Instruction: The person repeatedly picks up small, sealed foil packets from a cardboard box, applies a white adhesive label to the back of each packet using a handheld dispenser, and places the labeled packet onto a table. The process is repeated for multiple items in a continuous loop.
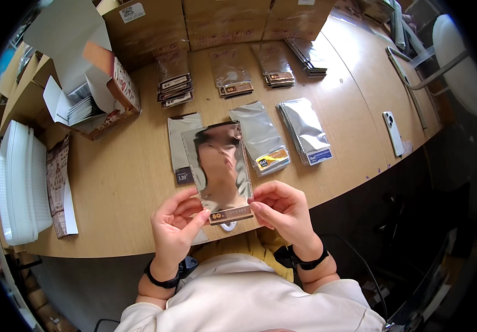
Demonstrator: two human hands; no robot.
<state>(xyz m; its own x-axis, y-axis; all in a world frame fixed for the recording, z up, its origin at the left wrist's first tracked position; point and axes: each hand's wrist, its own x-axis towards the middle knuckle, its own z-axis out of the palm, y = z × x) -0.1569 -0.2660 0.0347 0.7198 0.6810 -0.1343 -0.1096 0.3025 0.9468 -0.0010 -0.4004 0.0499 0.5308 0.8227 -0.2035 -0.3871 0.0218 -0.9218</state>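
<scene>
My left hand (182,222) pinches the lower left edge of a shiny silver foil pouch (221,174) with a brown band marked 80, while my right hand (280,207) grips its lower right edge. The pouch is held up above the table's near edge. Behind it, partly covered, lies a silver pouch with a dark band (182,149) marked 120. Stacked silver pouches with an orange label (259,133) are to its right, and beyond them a stack with a blue label (304,128). Several piles in clear wrap stand farther back, one of them with brown labels (232,72).
Cardboard boxes (221,25) line the back. An open printed carton (124,89) holds packets at the left, near nested white plastic baskets (22,182) and a printed sheet (58,186). A white phone (393,133) and a metal-framed stand (408,87) are at the right.
</scene>
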